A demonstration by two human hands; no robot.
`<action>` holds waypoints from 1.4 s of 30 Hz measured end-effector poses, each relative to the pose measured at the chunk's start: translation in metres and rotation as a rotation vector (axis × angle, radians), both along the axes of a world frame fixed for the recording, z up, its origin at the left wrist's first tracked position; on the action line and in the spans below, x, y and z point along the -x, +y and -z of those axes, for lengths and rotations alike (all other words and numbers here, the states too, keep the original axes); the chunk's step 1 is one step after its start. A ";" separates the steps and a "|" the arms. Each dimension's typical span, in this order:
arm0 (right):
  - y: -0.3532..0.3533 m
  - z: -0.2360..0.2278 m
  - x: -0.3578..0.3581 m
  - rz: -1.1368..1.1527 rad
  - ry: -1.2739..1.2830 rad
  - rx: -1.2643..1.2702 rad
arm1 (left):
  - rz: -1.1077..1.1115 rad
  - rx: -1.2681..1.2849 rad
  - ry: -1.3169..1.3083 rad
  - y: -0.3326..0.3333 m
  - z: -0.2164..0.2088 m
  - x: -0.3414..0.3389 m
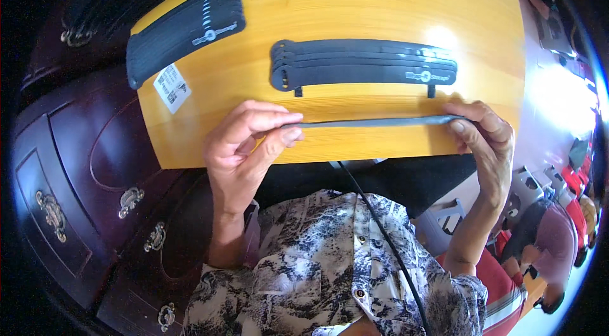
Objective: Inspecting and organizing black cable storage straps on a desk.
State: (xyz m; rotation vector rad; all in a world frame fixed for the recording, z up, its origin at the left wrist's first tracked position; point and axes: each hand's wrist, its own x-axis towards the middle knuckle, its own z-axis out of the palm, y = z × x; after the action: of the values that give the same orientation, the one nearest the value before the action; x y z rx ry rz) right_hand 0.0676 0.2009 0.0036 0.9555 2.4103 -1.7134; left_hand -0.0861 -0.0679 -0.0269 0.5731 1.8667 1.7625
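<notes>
A thin dark strap (374, 123) is stretched level above the near part of the table, its narrow edge toward me. My left hand (241, 142) pinches its left end between thumb and fingers. At the other end, my right hand (487, 136) holds it in the same kind of pinch. Just beyond lies a fanned stack of black straps (361, 63) with rounded ends, holes and pale print. Two small black tabs stick out from under that stack. A second, larger row of overlapping black straps (184, 28) rests at the far left.
A white printed label (172, 87) lies on the yellow wooden table (380, 0) below the left row. Dark wooden cabinets (76, 177) with metal handles stand on the left. A black cable (387, 241) runs down my shirt. On the right are plastic stools (444, 218) and a seated person (549, 234).
</notes>
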 end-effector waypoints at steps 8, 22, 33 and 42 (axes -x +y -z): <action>-0.004 0.007 0.001 0.244 0.042 0.225 | -0.146 0.108 -0.016 0.013 -0.001 0.000; 0.003 0.018 0.001 0.288 0.152 0.169 | -0.327 0.202 0.143 0.022 0.008 0.004; 0.005 0.023 0.003 0.315 0.138 0.147 | -0.311 0.244 0.183 0.025 0.010 0.005; 0.005 0.022 0.005 0.316 0.122 0.141 | -0.307 0.291 0.185 0.027 0.007 0.004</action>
State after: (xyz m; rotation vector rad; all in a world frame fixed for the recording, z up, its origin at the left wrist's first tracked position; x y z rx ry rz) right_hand 0.0629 0.2054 -0.0188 1.3042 2.2649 -2.0683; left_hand -0.0906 -0.0412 -0.0342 0.3618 2.3947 1.6153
